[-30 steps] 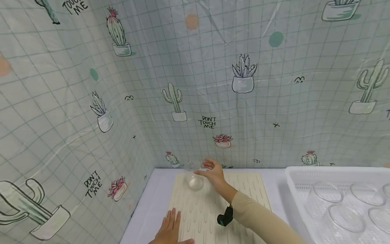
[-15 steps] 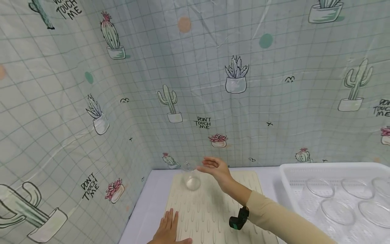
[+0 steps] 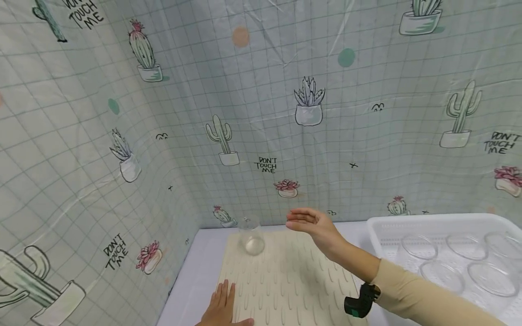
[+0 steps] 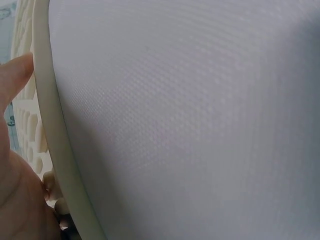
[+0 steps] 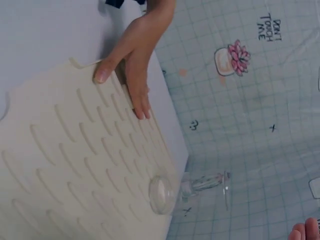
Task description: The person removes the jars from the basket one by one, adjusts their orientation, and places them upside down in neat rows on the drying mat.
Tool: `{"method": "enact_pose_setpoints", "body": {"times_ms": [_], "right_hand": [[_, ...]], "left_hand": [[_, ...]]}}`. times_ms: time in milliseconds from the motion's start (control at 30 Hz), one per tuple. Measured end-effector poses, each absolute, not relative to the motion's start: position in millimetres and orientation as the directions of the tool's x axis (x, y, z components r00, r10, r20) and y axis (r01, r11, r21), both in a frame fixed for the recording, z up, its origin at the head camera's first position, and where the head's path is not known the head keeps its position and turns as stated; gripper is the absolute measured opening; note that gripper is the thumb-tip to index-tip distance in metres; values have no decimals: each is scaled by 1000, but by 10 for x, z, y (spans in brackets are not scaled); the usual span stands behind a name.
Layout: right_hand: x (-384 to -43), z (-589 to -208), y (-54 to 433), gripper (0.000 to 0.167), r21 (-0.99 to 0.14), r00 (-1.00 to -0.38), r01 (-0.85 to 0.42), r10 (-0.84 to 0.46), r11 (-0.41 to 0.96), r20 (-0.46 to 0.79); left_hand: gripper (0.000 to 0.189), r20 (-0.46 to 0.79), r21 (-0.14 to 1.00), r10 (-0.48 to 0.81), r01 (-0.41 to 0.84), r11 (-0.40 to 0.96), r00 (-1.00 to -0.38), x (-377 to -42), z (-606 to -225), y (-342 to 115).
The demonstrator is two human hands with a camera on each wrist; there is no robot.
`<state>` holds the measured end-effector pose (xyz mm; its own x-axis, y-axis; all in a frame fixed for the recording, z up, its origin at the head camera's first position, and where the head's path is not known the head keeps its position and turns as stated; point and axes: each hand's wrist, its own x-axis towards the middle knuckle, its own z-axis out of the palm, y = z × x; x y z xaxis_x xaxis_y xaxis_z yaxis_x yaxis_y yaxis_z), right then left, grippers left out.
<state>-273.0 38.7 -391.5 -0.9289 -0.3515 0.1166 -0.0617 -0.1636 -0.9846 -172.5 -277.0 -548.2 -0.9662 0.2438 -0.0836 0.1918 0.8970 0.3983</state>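
Observation:
A cream ridged drying mat (image 3: 285, 271) lies on the white table. At its far left corner stands a clear glass (image 3: 253, 244), also seen in the right wrist view as a see-through glass (image 5: 162, 195) on the mat. My left hand (image 3: 220, 305) rests with straight fingers on the mat's near left edge; the left wrist view shows its thumb against the mat's pale rim (image 4: 47, 100). To the right of the glass, my right hand (image 3: 316, 228) is raised over the mat's far side, fingers extended and holding nothing. Only its fingertips (image 5: 311, 231) show in the right wrist view.
On the right stands a white perforated basket (image 3: 432, 219) with several clear glasses (image 3: 420, 246) inside. A grid-patterned cactus curtain (image 3: 261, 113) hangs behind the table and along the left side.
My right hand has drawn away from the glass to the right. The glass stays at the mat's far left corner, and my left hand keeps its place. The head view has turned slightly right.

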Motion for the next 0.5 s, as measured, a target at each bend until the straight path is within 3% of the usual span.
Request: {"method": "enact_pose_setpoints", "body": {"times_ms": [500], "right_hand": [[-2400, -3770, 1029, 53, -986, -929, -115, -340, -117, 148]], "left_hand": [[111, -68, 346, 190, 156, 925, -979, -1702, -5487, -2711]]}}
